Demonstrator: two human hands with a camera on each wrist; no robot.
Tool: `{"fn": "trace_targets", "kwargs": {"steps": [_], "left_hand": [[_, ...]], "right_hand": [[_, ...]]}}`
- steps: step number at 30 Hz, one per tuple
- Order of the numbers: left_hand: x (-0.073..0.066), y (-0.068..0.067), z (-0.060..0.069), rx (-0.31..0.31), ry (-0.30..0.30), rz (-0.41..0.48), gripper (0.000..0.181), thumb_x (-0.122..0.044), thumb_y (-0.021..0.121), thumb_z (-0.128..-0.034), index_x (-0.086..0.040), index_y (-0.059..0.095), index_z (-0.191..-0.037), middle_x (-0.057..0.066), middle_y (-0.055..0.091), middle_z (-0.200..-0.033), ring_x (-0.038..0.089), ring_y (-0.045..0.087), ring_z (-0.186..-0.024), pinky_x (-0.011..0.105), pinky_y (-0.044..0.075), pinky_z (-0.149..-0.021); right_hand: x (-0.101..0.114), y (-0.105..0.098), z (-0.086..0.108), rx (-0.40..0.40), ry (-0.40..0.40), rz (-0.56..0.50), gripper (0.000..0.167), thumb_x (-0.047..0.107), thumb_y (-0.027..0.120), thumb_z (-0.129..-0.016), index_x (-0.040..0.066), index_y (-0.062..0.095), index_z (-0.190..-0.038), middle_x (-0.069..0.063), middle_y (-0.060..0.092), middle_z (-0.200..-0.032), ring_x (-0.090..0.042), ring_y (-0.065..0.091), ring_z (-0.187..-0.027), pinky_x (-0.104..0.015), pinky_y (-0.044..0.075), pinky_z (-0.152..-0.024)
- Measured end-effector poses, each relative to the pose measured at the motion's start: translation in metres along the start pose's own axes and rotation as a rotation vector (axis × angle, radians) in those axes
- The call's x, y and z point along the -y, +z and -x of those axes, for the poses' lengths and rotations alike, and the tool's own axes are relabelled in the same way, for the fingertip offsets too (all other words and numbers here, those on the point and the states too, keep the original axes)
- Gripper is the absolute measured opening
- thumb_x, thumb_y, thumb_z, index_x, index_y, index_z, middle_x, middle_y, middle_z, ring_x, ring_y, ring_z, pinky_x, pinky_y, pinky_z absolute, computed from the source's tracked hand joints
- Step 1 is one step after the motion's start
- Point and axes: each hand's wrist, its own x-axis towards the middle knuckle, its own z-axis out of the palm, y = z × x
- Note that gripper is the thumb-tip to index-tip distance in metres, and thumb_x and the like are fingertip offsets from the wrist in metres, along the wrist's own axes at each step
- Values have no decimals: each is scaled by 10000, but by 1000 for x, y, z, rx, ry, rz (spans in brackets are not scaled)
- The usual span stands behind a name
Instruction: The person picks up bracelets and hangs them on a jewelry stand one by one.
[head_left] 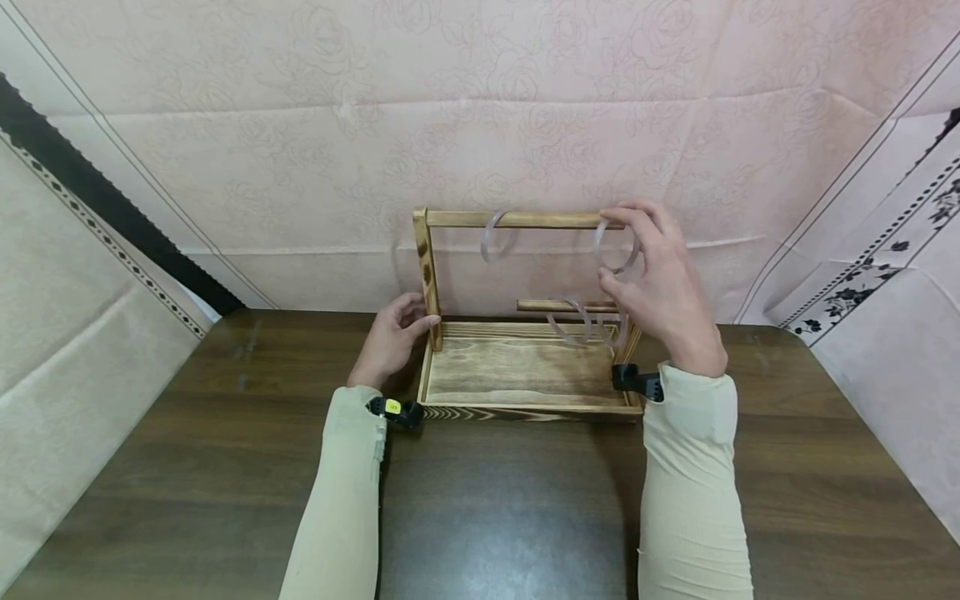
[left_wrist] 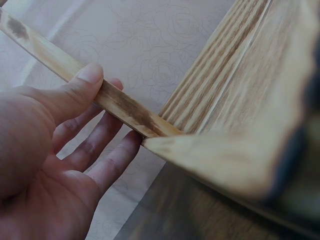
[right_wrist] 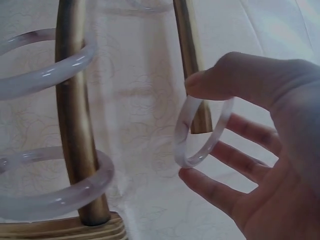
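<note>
A wooden stand has a left post (head_left: 427, 271), an upper rod (head_left: 551, 220) and a shorter lower rod (head_left: 535, 306). My left hand (head_left: 391, 335) pinches that post between thumb and fingers, close to its base. At the upper rod's free right end, my right hand (head_left: 663, 279) holds a pale translucent bangle (right_wrist: 181, 137) by its edge. In the right wrist view the rod's tip shows inside this bangle. Another bangle (head_left: 486, 240) hangs farther left on the same rod. Around the lower rod are two bangles, one upper (right_wrist: 50, 75) and one lower (right_wrist: 60, 201).
The stand's shallow wooden tray (head_left: 525, 367) rests on a dark brown table (head_left: 510, 508), near its back edge. Right behind it hangs a pale rose-patterned cloth (head_left: 450, 150). Dark camera straps (head_left: 636, 382) are worn on both wrists.
</note>
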Motion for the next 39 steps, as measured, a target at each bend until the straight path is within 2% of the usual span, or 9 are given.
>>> {"fn": "trace_targets", "kwargs": {"steps": [5, 8, 13, 16, 22, 39], "left_hand": [[0, 0, 1, -4, -4, -9, 342, -177, 660, -1002, -47, 600, -1312, 162, 698, -1267, 298, 641, -1173, 378, 498, -945], [0, -1, 1, -4, -2, -3, 331, -170, 661, -1000, -48, 603, -1303, 158, 702, -1263, 295, 643, -1170, 384, 500, -947], [-1, 0, 1, -4, 9, -1, 337, -174, 665, -998, -47, 601, -1304, 165, 701, -1261, 302, 644, -1170, 388, 502, -952], [-1, 0, 1, -5, 12, -9, 338, -175, 663, -1000, -43, 600, -1304, 171, 700, -1261, 303, 646, -1167, 365, 503, -943], [-1, 0, 1, -1, 19, -13, 324, -173, 653, -1005, -41, 607, -1297, 169, 706, -1266, 291, 652, -1157, 290, 500, -901], [0, 0, 1, 1, 18, 1, 315, -166, 656, -1003, -54, 612, -1294, 152, 711, -1260, 278, 654, -1149, 307, 500, -903]], "right_hand": [[-4, 6, -3, -48, -16, 0, 658, -76, 729, -806, 127, 577, -1412, -95, 470, -1503, -201, 485, -974, -440, 419, -944], [-5, 10, -5, -66, -27, -14, 665, -99, 733, -797, 114, 578, -1408, -110, 471, -1500, -244, 510, -1011, -450, 430, -967], [-7, 16, -8, -88, -45, -27, 669, -111, 753, -793, 112, 582, -1400, -115, 472, -1498, -304, 486, -1282, -481, 405, -1119], [-7, 19, -10, -108, -68, -19, 653, -110, 758, -799, 104, 587, -1392, -131, 473, -1488, -304, 451, -1372, -483, 393, -1151], [-7, 25, -11, -142, -90, -5, 643, -111, 771, -797, 92, 592, -1380, -148, 470, -1488, -313, 430, -1398, -475, 378, -1164], [-11, 41, -14, -157, -116, -18, 626, -93, 769, -811, 100, 595, -1381, -140, 460, -1495, -282, 436, -1390, -441, 397, -1155]]}}
